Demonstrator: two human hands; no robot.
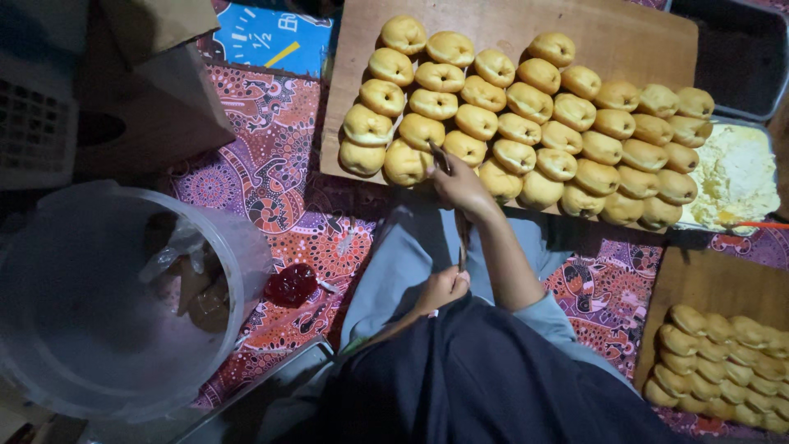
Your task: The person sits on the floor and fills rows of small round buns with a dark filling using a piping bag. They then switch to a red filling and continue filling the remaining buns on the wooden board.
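Observation:
Many round golden buns (526, 103) lie in rows on a wooden board (633, 37) in front of me. My right hand (460, 185) reaches to the board's near edge, closed on a thin dark tool (440, 154) that points between two front buns (408, 164). My left hand (440, 289) stays close to my lap. It is closed on a thin stick-like tool (463, 240) that points up toward my right wrist. Grey sleeves cover both arms.
A large translucent bucket (49, 329) with a plastic bag inside stands at the left. A red blob of jam (289, 284) lies on the patterned cloth (263, 164). A tray of pale cream (734, 177) sits at the right, and a second board (699, 284) with buns lies below it.

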